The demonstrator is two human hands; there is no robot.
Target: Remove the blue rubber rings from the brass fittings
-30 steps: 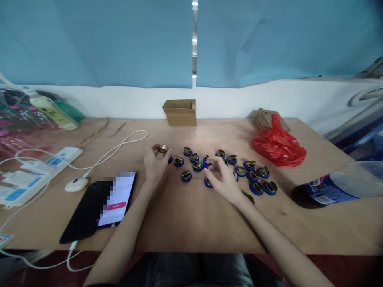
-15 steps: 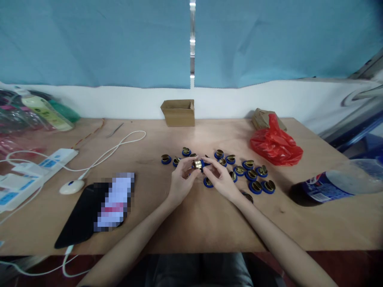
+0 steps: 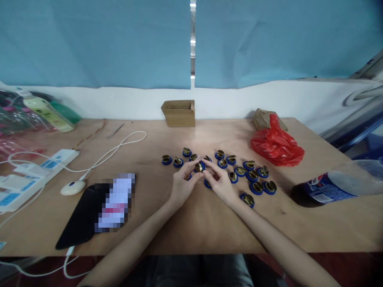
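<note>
My left hand [image 3: 182, 183] and my right hand [image 3: 220, 182] meet over the middle of the wooden table [image 3: 191, 223]. Their fingertips pinch the same small blue ring with a brass insert [image 3: 200, 167]. Around them lie several more blue-and-brass pieces: one at the left end [image 3: 166, 160], a row to the right [image 3: 250, 175], and one [image 3: 247, 199] beside my right wrist.
A small open cardboard box [image 3: 178, 113] stands at the back. A red plastic bag [image 3: 277, 146] lies at the right, with a lying plastic bottle [image 3: 335, 186] nearer. A phone [image 3: 98, 207], a white puck on a cable [image 3: 72, 187] and power strips [image 3: 32, 171] are at the left.
My left hand has come in from the left, where a brass-and-blue piece now rests on the table, and joined my right hand on one piece. Both hands have dropped slightly since half a second ago.
</note>
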